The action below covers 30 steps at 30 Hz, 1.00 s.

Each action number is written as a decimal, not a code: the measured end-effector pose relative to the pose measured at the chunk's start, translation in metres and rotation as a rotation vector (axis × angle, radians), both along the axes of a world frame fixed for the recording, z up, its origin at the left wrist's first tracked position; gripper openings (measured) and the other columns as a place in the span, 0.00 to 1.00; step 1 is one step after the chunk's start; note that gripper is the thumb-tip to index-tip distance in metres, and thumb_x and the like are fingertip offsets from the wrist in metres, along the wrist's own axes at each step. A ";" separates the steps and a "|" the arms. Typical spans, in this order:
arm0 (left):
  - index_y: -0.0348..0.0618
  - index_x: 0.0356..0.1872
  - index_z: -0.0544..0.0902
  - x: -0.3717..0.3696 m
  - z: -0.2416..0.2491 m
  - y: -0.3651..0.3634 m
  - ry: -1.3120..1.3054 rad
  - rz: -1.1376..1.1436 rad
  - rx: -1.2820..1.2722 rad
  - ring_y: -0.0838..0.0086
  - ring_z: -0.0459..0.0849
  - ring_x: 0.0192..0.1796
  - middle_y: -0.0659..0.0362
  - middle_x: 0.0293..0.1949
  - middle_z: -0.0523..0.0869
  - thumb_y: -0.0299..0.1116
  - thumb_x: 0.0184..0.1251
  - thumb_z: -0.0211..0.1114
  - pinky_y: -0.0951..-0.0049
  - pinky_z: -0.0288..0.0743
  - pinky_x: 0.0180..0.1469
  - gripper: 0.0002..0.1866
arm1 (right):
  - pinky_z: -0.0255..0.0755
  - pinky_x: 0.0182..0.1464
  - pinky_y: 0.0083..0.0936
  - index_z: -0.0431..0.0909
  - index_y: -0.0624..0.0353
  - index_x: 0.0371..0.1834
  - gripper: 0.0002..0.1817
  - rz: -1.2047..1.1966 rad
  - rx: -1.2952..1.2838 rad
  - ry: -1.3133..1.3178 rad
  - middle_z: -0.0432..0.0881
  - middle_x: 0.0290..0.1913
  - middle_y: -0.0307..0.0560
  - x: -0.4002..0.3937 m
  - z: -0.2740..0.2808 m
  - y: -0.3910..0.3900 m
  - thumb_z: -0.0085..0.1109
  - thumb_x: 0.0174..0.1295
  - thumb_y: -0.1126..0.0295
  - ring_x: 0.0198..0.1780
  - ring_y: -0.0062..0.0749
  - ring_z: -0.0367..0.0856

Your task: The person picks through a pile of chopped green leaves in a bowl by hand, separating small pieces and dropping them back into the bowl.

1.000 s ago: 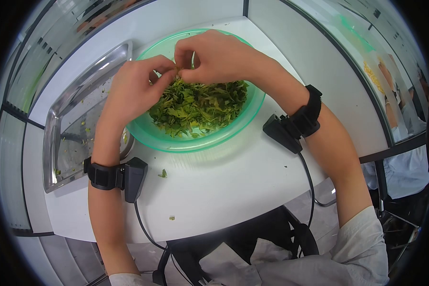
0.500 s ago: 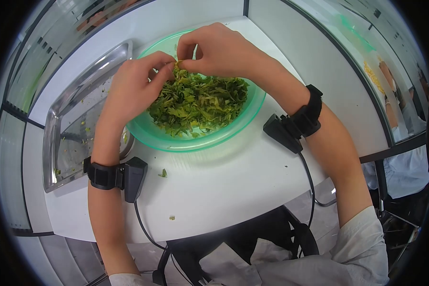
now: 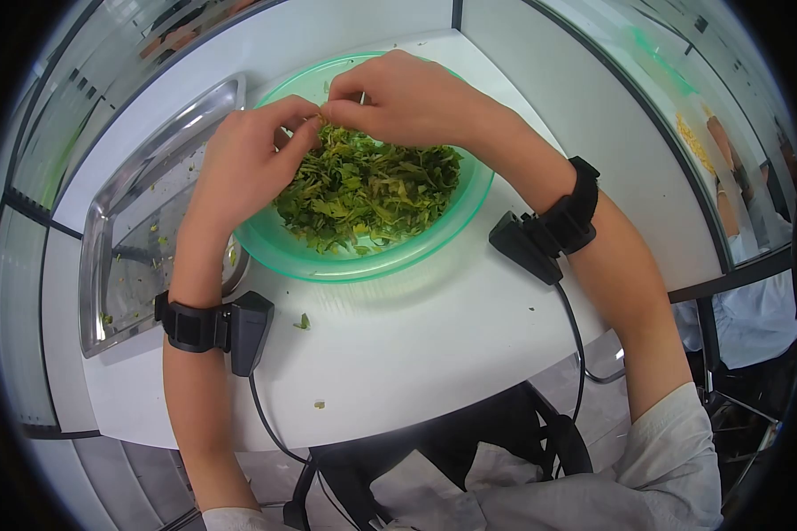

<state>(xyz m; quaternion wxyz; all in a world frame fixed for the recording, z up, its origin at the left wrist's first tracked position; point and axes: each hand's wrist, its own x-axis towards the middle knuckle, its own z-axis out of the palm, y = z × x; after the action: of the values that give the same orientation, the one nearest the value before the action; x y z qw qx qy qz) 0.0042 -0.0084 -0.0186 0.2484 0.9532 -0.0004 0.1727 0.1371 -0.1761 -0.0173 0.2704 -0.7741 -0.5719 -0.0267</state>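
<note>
A translucent green bowl (image 3: 363,269) stands on the white table, holding a heap of torn green leaves (image 3: 367,190). Over its upper left part my left hand (image 3: 252,159) is closed in a pinch, thumb against forefinger. Touching it from the right, my right hand (image 3: 398,99) also pinches, thumb and forefinger together. Between the fingertips a tiny yellowish bit shows, too small to make out clearly. The palms and the other fingers are partly hidden.
A metal tray (image 3: 95,265) with scattered green scraps lies left of the bowl. Leaf bits (image 3: 303,322) lie on the white table (image 3: 398,354). Partitions stand behind and to the right. Black devices with cables are strapped to both wrists. Another person's sleeve (image 3: 757,319) shows at right.
My right hand has shifted slightly down and left, its fingertips now nearer my left hand's. Less of the yellowish-green bit shows between them. The bowl and tray have not moved.
</note>
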 end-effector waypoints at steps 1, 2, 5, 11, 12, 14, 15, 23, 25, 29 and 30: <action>0.42 0.46 0.86 0.000 0.000 0.000 -0.007 -0.009 0.008 0.65 0.88 0.28 0.57 0.31 0.90 0.35 0.70 0.61 0.68 0.78 0.35 0.11 | 0.72 0.33 0.33 0.86 0.55 0.37 0.17 -0.013 -0.028 0.015 0.83 0.25 0.45 -0.001 0.002 0.000 0.55 0.71 0.54 0.26 0.35 0.79; 0.42 0.46 0.86 0.000 0.000 0.000 -0.007 -0.009 0.008 0.65 0.88 0.28 0.57 0.31 0.90 0.35 0.70 0.61 0.68 0.78 0.35 0.11 | 0.72 0.33 0.33 0.86 0.55 0.37 0.17 -0.013 -0.028 0.016 0.83 0.25 0.45 -0.001 0.001 0.000 0.55 0.71 0.54 0.26 0.35 0.79; 0.42 0.45 0.87 0.000 0.000 0.000 -0.002 -0.016 0.009 0.66 0.88 0.28 0.57 0.31 0.90 0.35 0.70 0.62 0.68 0.78 0.34 0.11 | 0.70 0.31 0.34 0.85 0.56 0.34 0.18 -0.017 -0.009 0.031 0.81 0.23 0.45 -0.001 0.000 0.001 0.55 0.71 0.54 0.25 0.35 0.77; 0.44 0.44 0.88 0.000 -0.001 0.001 -0.021 -0.024 0.023 0.66 0.88 0.28 0.57 0.33 0.91 0.33 0.68 0.65 0.68 0.79 0.34 0.09 | 0.74 0.34 0.32 0.85 0.58 0.36 0.14 -0.018 0.004 0.030 0.84 0.27 0.46 -0.001 0.001 0.001 0.58 0.68 0.59 0.27 0.35 0.80; 0.44 0.44 0.88 0.000 -0.001 0.001 -0.021 -0.024 0.023 0.66 0.88 0.28 0.57 0.33 0.91 0.33 0.68 0.65 0.68 0.79 0.34 0.09 | 0.74 0.34 0.32 0.85 0.58 0.36 0.14 -0.018 0.005 0.030 0.84 0.27 0.46 0.000 -0.001 0.001 0.58 0.68 0.59 0.27 0.35 0.80; 0.43 0.42 0.88 0.000 0.000 0.000 -0.008 -0.029 0.056 0.66 0.89 0.28 0.57 0.33 0.91 0.33 0.67 0.66 0.68 0.79 0.34 0.08 | 0.77 0.39 0.30 0.85 0.57 0.39 0.09 0.030 0.055 0.008 0.86 0.31 0.45 0.003 -0.005 0.003 0.60 0.66 0.65 0.32 0.35 0.83; 0.43 0.42 0.88 0.000 0.000 0.001 -0.008 -0.030 0.056 0.66 0.89 0.28 0.57 0.33 0.91 0.33 0.67 0.66 0.68 0.79 0.34 0.08 | 0.77 0.39 0.30 0.85 0.57 0.39 0.09 0.030 0.055 0.008 0.86 0.31 0.45 0.003 -0.005 0.002 0.60 0.66 0.65 0.32 0.35 0.83; 0.45 0.42 0.89 0.000 0.001 -0.001 0.006 -0.012 0.091 0.65 0.89 0.29 0.57 0.34 0.91 0.33 0.66 0.67 0.68 0.79 0.35 0.08 | 0.79 0.42 0.30 0.85 0.57 0.41 0.06 0.055 0.045 0.061 0.88 0.36 0.44 0.005 -0.005 0.002 0.61 0.63 0.71 0.37 0.34 0.86; 0.45 0.39 0.90 -0.001 0.002 -0.003 -0.002 0.006 0.097 0.65 0.89 0.30 0.58 0.34 0.92 0.34 0.65 0.68 0.67 0.79 0.36 0.07 | 0.80 0.43 0.29 0.85 0.57 0.41 0.07 0.043 0.020 0.072 0.89 0.37 0.44 0.004 -0.003 0.001 0.61 0.63 0.70 0.38 0.34 0.87; 0.39 0.37 0.90 -0.001 0.002 0.002 0.069 0.031 0.133 0.78 0.81 0.25 0.60 0.27 0.89 0.33 0.62 0.75 0.73 0.74 0.32 0.08 | 0.80 0.44 0.30 0.86 0.56 0.42 0.08 0.074 0.025 0.068 0.89 0.37 0.44 0.004 -0.003 0.001 0.62 0.64 0.68 0.39 0.35 0.87; 0.40 0.36 0.90 -0.001 0.002 0.003 0.140 0.084 0.152 0.79 0.81 0.25 0.61 0.26 0.88 0.35 0.60 0.76 0.74 0.74 0.31 0.10 | 0.80 0.44 0.30 0.86 0.56 0.42 0.08 0.102 0.044 0.058 0.89 0.37 0.44 0.004 -0.004 0.001 0.63 0.64 0.67 0.39 0.35 0.87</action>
<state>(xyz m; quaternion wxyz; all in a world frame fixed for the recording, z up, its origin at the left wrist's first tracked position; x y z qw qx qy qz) 0.0035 -0.0050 -0.0165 0.1675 0.9781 0.0438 0.1154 0.1415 -0.1748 -0.0212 0.3050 -0.7382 -0.6017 -0.0029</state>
